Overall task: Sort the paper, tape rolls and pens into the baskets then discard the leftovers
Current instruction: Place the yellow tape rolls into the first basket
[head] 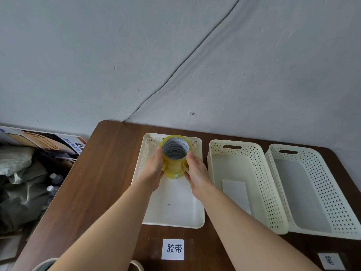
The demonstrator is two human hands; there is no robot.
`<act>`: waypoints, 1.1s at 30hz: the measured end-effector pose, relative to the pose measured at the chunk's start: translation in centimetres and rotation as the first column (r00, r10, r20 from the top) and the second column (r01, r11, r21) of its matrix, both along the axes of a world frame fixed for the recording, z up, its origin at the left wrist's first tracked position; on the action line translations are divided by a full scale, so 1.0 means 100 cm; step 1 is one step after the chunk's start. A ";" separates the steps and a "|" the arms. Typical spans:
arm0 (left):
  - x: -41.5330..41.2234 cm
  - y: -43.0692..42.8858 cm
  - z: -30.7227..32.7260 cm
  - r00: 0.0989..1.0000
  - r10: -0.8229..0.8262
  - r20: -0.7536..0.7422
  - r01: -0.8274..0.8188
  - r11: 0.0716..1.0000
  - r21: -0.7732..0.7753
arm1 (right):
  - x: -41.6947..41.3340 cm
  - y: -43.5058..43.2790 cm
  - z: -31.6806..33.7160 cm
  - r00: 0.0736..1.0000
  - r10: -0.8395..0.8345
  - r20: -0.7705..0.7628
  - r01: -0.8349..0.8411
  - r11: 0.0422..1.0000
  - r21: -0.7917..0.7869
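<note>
Left hand (151,173) and right hand (197,171) clamp a stack of yellow tape rolls (174,157) from both sides, steadying it over the leftmost basket (197,222), labelled for tape.

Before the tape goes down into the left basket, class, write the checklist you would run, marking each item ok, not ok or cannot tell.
1. Grip: left hand and right hand both hold the tape stack: ok.
2. Stack over the left basket: ok.
3. The label before it reads 胶带, tape: ok.
4. Basket floor under the stack free: cannot tell, hidden.
5. Stack already touching the floor: cannot tell.
</note>
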State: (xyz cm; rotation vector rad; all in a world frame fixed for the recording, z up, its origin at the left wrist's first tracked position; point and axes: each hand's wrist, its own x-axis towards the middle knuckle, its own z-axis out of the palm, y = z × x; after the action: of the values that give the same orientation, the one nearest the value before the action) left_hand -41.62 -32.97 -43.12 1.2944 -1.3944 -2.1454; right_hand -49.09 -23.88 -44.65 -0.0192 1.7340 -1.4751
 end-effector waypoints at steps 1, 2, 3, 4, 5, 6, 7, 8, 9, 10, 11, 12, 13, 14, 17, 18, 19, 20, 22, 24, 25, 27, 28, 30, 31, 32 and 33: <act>0.000 0.001 0.000 1.000 0.002 0.012 -0.002 1.000 -0.015 | 0.001 0.000 0.001 1.000 0.013 -0.008 -0.013 1.000 0.013; 0.000 0.001 0.000 1.000 0.014 0.025 -0.013 0.999 -0.035 | 0.002 0.000 0.003 1.000 0.021 -0.014 -0.020 0.999 0.033; 0.000 0.002 0.000 0.999 0.034 0.039 -0.032 0.998 -0.058 | 0.002 0.000 0.005 1.000 0.022 -0.019 -0.021 0.998 0.058; 0.000 0.003 0.001 0.997 0.056 0.053 -0.051 0.995 -0.084 | 0.003 -0.001 0.007 0.999 0.019 -0.026 -0.017 0.996 0.086; 0.001 0.004 0.002 0.995 0.070 0.066 -0.063 0.992 -0.108 | 0.003 -0.001 0.009 0.999 0.015 -0.034 -0.011 0.994 0.110; 0.001 0.007 0.003 0.994 0.079 0.071 -0.069 0.989 -0.128 | 0.004 0.000 0.011 0.999 0.008 -0.040 -0.003 0.992 0.126; 0.002 0.009 0.005 0.994 0.087 0.071 -0.076 0.986 -0.147 | 0.005 0.001 0.013 0.999 -0.002 -0.044 0.008 0.991 0.134; 0.003 0.012 0.007 0.993 0.095 0.068 -0.083 0.983 -0.162 | 0.005 0.003 0.016 0.999 -0.012 -0.049 0.019 0.990 0.136; 0.004 0.015 0.010 0.992 0.104 0.066 -0.092 0.981 -0.172 | 0.006 0.006 0.018 0.998 -0.022 -0.057 0.029 0.990 0.136; 0.005 0.017 0.012 0.991 0.115 0.069 -0.101 0.979 -0.177 | 0.008 0.009 0.020 0.997 -0.030 -0.065 0.039 0.990 0.136; 0.007 0.020 0.015 0.989 0.125 0.076 -0.109 0.978 -0.180 | 0.009 0.013 0.023 0.997 -0.035 -0.072 0.045 0.990 0.135; 0.008 0.023 0.018 0.988 0.131 0.085 -0.113 0.976 -0.184 | 0.011 0.016 0.026 0.996 -0.036 -0.077 0.047 0.990 0.135; 0.010 0.026 0.021 0.986 0.137 0.095 -0.117 0.975 -0.187 | 0.013 0.020 0.029 0.996 -0.035 -0.083 0.046 0.989 0.137; 0.012 0.030 0.025 0.984 0.147 0.105 -0.126 0.974 -0.187 | 0.016 0.024 0.033 0.995 -0.034 -0.090 0.047 0.989 0.138; 0.016 0.045 0.042 0.973 0.191 0.130 -0.164 0.968 -0.192 | 0.024 0.035 0.047 0.993 -0.024 -0.120 0.039 0.991 0.124; 0.018 0.051 0.048 0.970 0.203 0.130 -0.175 0.964 -0.202 | 0.027 0.040 0.053 0.991 -0.015 -0.133 0.030 0.993 0.114; 0.020 0.057 0.054 0.969 0.214 0.126 -0.185 0.960 -0.210 | 0.030 0.046 0.059 0.989 -0.004 -0.150 0.020 0.994 0.103; 0.023 0.062 0.060 0.967 0.221 0.124 -0.191 0.957 -0.217 | 0.032 0.052 0.064 0.985 0.007 -0.170 0.010 0.995 0.095; 0.030 0.075 0.072 0.966 0.226 0.127 -0.195 0.956 -0.218 | 0.036 0.065 0.076 0.977 0.022 -0.211 -0.005 0.997 0.079; 0.038 0.090 0.084 0.967 0.225 0.122 -0.195 0.956 -0.221 | 0.040 0.080 0.086 0.973 0.014 -0.231 -0.001 0.998 0.057; 0.042 0.100 0.090 0.966 0.230 0.119 -0.199 0.953 -0.228 | 0.043 0.088 0.091 0.971 0.011 -0.237 0.001 0.999 0.049; 0.050 0.121 0.099 0.964 0.241 0.114 -0.209 0.949 -0.236 | 0.049 0.108 0.099 0.973 0.011 -0.230 -0.004 1.000 0.031; 0.054 0.133 0.102 0.964 0.240 0.113 -0.209 0.950 -0.233 | 0.052 0.119 0.102 0.976 0.011 -0.219 -0.007 1.000 0.021; 0.063 0.157 0.107 0.965 0.238 0.107 -0.210 0.952 -0.221 | 0.059 0.144 0.109 0.977 0.019 -0.210 -0.018 1.000 0.006; 0.067 0.169 0.109 0.966 0.238 0.104 -0.210 0.952 -0.225 | 0.062 0.156 0.111 0.977 0.026 -0.211 -0.027 1.000 -0.002; 0.071 0.182 0.110 0.966 0.236 0.103 -0.207 0.950 -0.234 | 0.065 0.168 0.113 0.977 0.033 -0.209 -0.036 0.999 -0.012; 0.076 0.194 0.112 0.967 0.232 0.105 -0.201 0.949 -0.244 | 0.068 0.181 0.115 0.978 0.039 -0.204 -0.044 0.999 -0.021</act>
State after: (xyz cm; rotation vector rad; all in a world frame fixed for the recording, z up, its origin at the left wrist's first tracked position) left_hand -34.03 -13.61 -31.97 1.4439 -1.4281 -1.7256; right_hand -42.24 -5.78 -33.18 -0.2265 1.8652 -1.5075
